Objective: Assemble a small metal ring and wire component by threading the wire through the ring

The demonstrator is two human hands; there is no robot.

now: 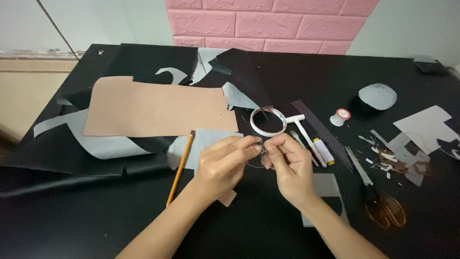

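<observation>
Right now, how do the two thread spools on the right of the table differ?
The yellow-capped spool is long and slim and lies on its side, close to the right hand. The red-topped spool is short and squat and stands upright, farther back on the table. Both carry pale thread, and neither hand touches them.

Both forearms are bare to the frame's edge, with no sleeves, and the left hand (225, 165) and right hand (290, 168) wear no gloves, rings or watch.

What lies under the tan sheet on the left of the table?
Under the tan sheet, grey and black pieces stick out at its lower edge; whatever lies under its middle is covered.
</observation>
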